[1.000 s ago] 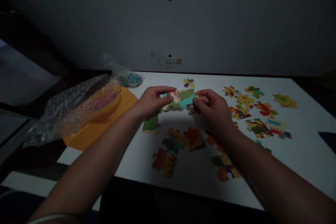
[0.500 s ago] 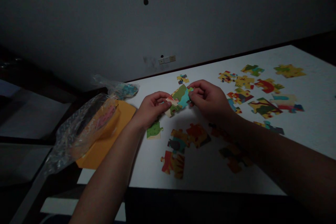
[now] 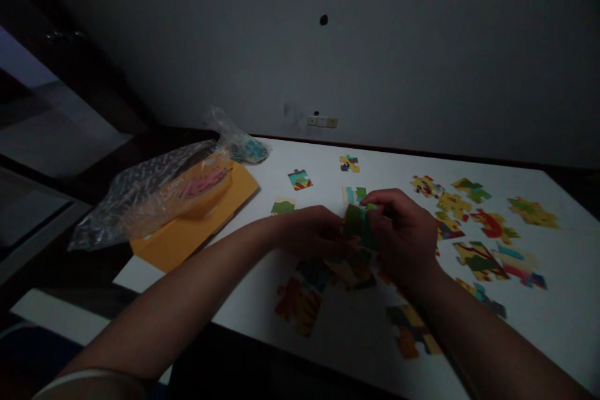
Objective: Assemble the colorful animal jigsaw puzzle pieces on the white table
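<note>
My right hand [image 3: 405, 234] pinches the edge of a few joined jigsaw puzzle pieces [image 3: 356, 220], green and turquoise, held above the table. On their left side my left hand [image 3: 321, 231] is closed on the same pieces, its fingertips partly hidden in shadow. Just behind the hands lies a pale piece with turquoise and green [image 3: 352, 194]. A green piece [image 3: 283, 206] shows beyond my left wrist. Below the hands are darker pieces, including a red and yellow striped one [image 3: 300, 306], partly covered by my hands.
Many loose or joined puzzle pieces [image 3: 480, 259] spread over the right of the white table [image 3: 347, 344]. Two more, one turquoise and red [image 3: 300, 179], lie at the back. An orange envelope [image 3: 187, 237] with clear plastic wrap [image 3: 140, 194] lies left. A wall stands behind.
The view has turned and shifted. My hands have drawn closer together and lower with the joined pieces, which are now tilted. Pieces behind them have come into sight.
</note>
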Action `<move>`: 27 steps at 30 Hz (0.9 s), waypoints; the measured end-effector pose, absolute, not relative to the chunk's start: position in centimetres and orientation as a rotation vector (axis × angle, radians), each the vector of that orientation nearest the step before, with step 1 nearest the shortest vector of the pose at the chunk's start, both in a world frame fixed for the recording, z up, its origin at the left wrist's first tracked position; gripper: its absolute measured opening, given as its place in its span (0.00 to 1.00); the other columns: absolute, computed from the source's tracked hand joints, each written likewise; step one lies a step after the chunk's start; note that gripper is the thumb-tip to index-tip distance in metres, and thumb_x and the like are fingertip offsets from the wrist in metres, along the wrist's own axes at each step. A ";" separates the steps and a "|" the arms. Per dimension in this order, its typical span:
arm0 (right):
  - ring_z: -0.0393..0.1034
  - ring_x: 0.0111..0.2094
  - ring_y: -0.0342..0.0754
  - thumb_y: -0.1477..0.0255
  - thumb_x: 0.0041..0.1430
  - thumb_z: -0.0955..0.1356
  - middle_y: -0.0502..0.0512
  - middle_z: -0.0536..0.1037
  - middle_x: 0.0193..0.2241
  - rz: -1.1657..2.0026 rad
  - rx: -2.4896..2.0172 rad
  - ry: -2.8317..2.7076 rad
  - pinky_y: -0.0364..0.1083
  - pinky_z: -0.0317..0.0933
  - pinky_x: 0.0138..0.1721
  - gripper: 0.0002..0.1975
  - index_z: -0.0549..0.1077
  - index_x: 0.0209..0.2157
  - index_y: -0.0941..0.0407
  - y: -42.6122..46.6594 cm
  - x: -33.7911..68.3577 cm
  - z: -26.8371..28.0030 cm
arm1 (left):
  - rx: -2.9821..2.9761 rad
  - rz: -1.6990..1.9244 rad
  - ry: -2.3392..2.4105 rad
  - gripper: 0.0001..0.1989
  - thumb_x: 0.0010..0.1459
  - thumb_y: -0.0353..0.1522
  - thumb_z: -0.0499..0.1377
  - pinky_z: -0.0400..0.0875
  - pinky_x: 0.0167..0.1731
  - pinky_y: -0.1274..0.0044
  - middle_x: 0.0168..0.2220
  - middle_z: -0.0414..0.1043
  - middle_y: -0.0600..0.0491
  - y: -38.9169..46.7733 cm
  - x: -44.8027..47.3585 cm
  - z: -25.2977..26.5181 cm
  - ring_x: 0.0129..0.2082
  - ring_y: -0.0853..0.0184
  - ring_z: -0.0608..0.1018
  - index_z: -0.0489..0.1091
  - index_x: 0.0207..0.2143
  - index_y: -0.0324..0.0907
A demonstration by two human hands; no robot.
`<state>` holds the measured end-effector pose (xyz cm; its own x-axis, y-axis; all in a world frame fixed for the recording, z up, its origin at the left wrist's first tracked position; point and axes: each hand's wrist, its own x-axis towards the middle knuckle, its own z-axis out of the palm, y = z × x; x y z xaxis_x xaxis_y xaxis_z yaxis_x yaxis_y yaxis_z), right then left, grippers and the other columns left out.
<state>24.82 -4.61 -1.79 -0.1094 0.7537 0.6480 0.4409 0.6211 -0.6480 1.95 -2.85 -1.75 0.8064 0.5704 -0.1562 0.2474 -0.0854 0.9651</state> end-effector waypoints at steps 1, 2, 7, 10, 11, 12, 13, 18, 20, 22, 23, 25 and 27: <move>0.70 0.22 0.44 0.71 0.66 0.69 0.46 0.79 0.25 0.330 -0.963 -1.751 0.44 0.61 0.25 0.07 0.81 0.38 0.51 -4.6 24.9 -1.9 | 1.675 0.304 0.646 0.15 0.63 0.41 0.71 0.64 0.28 0.79 0.27 0.65 0.60 -2.9 2.1 -1.8 0.27 0.73 0.67 0.74 0.32 0.41; 0.70 0.22 0.44 0.71 0.66 0.69 0.46 0.79 0.26 0.306 -0.951 -1.752 0.44 0.61 0.25 0.06 0.81 0.38 0.51 -4.6 24.9 -2.0 | 1.671 0.311 0.640 0.15 0.63 0.41 0.70 0.64 0.29 0.79 0.27 0.65 0.60 -2.9 2.2 -1.9 0.27 0.73 0.67 0.74 0.31 0.41; 0.71 0.25 0.44 0.69 0.69 0.72 0.47 0.80 0.30 0.206 -0.931 -1.641 0.44 0.62 0.27 0.04 0.81 0.39 0.51 -4.7 25.0 -2.7 | 1.628 0.361 0.636 0.16 0.65 0.44 0.69 0.65 0.29 0.78 0.28 0.70 0.58 -3.0 2.2 -1.8 0.28 0.72 0.69 0.79 0.36 0.40; 0.70 0.27 0.45 0.68 0.70 0.72 0.48 0.77 0.31 0.265 -0.915 -1.556 0.44 0.62 0.28 0.03 0.80 0.41 0.51 -4.7 24.8 -2.7 | 1.641 0.294 0.631 0.18 0.65 0.46 0.70 0.62 0.27 0.78 0.27 0.69 0.59 -3.0 2.2 -1.5 0.26 0.73 0.67 0.82 0.39 0.40; 0.69 0.27 0.45 0.67 0.71 0.72 0.48 0.76 0.31 0.314 -0.923 -1.539 0.45 0.62 0.28 0.03 0.79 0.42 0.51 -4.6 24.6 -2.6 | 1.659 0.287 0.629 0.17 0.65 0.46 0.70 0.62 0.27 0.78 0.27 0.68 0.59 -3.0 2.2 -1.4 0.26 0.72 0.67 0.81 0.38 0.40; 0.69 0.27 0.46 0.66 0.72 0.71 0.48 0.75 0.31 0.376 -0.947 -1.524 0.45 0.63 0.29 0.04 0.79 0.44 0.51 -4.5 24.4 -2.5 | 1.682 0.294 0.633 0.16 0.65 0.45 0.70 0.61 0.27 0.78 0.27 0.67 0.59 -2.9 2.2 -1.3 0.26 0.72 0.66 0.81 0.37 0.40; 0.69 0.28 0.47 0.64 0.73 0.71 0.49 0.75 0.31 0.444 -0.983 -1.505 0.46 0.63 0.29 0.06 0.79 0.46 0.50 -4.3 24.3 -2.3 | 1.700 0.323 0.644 0.16 0.64 0.44 0.70 0.61 0.27 0.78 0.26 0.66 0.59 -2.8 2.1 -1.3 0.26 0.72 0.66 0.80 0.35 0.40; 0.71 0.27 0.51 0.59 0.72 0.71 0.50 0.74 0.28 0.729 -1.128 -1.361 0.50 0.67 0.29 0.10 0.76 0.48 0.49 -3.4 23.8 -1.9 | 1.655 0.554 0.788 0.18 0.63 0.46 0.71 0.60 0.27 0.78 0.26 0.66 0.58 -1.9 1.5 -0.9 0.26 0.71 0.67 0.78 0.32 0.41; 0.71 0.26 0.52 0.60 0.71 0.71 0.48 0.73 0.26 0.767 -1.142 -1.328 0.51 0.67 0.29 0.09 0.76 0.47 0.48 -3.2 23.8 -1.8 | 1.642 0.581 0.831 0.19 0.62 0.48 0.71 0.60 0.27 0.78 0.26 0.68 0.58 -1.6 1.2 -0.8 0.27 0.70 0.68 0.79 0.33 0.41; 0.71 0.26 0.51 0.61 0.71 0.71 0.47 0.72 0.25 0.778 -1.144 -1.318 0.51 0.66 0.29 0.08 0.75 0.47 0.48 -3.2 23.8 -1.7 | 1.657 0.598 0.847 0.18 0.62 0.48 0.71 0.60 0.27 0.78 0.27 0.70 0.57 -1.3 0.9 -0.7 0.27 0.70 0.68 0.80 0.35 0.42; 0.71 0.25 0.51 0.61 0.70 0.71 0.47 0.72 0.25 0.779 -1.140 -1.318 0.50 0.66 0.29 0.08 0.75 0.47 0.49 -3.2 23.8 -1.6 | 1.666 0.602 0.848 0.17 0.63 0.47 0.70 0.61 0.27 0.78 0.27 0.71 0.56 -1.3 0.9 -0.8 0.27 0.70 0.69 0.81 0.35 0.42; 0.70 0.25 0.51 0.61 0.70 0.71 0.47 0.72 0.25 0.778 -1.137 -1.323 0.50 0.66 0.28 0.08 0.74 0.46 0.49 -3.2 23.8 -1.5 | 1.671 0.606 0.850 0.17 0.64 0.47 0.70 0.61 0.26 0.78 0.27 0.71 0.56 -1.2 0.8 -0.9 0.26 0.70 0.69 0.82 0.36 0.41; 0.71 0.25 0.51 0.61 0.69 0.71 0.47 0.73 0.25 0.785 -1.144 -1.327 0.50 0.66 0.29 0.08 0.74 0.46 0.49 -3.3 23.7 -1.3 | 1.662 0.602 0.859 0.18 0.64 0.48 0.70 0.61 0.27 0.78 0.27 0.71 0.56 -1.3 0.8 -0.9 0.26 0.70 0.69 0.82 0.37 0.41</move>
<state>23.69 -3.28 -1.31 0.1351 0.9369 0.3225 0.1686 0.2990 -0.9392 0.78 -1.25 -0.94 0.6058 0.7944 -0.0446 0.2289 -0.1203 0.9660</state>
